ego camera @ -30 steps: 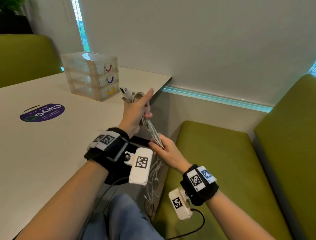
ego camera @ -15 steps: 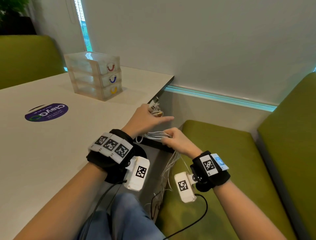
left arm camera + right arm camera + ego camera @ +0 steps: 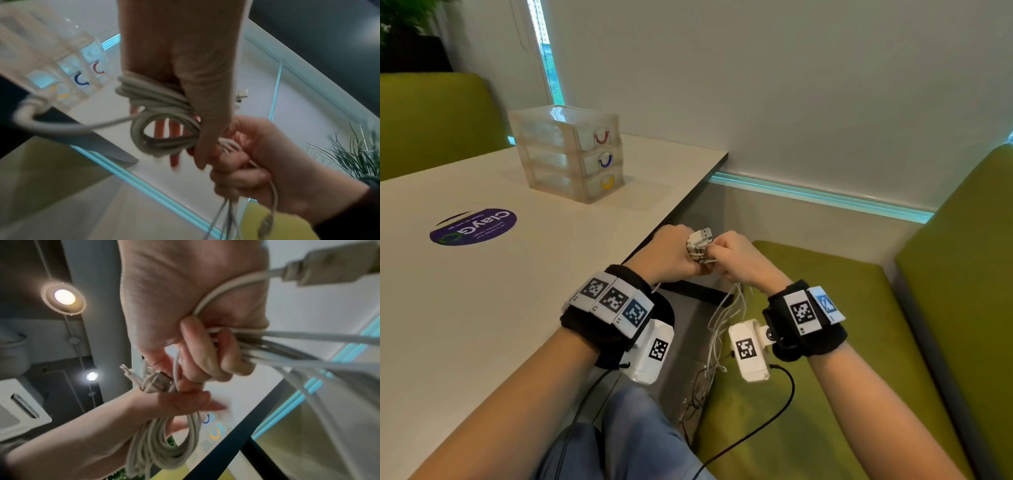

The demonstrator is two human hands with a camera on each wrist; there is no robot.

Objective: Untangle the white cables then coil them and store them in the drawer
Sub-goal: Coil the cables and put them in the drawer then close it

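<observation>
On the white worktop, at its far left, stands the clear drawer unit, all three drawers closed. Just off the worktop's near corner, the left hand grasps the white cables, which are wound in loops around it; its fingers show through the loops. Touching it, the right hand is clenched on the loose strands, which hang down over the green seat.
</observation>
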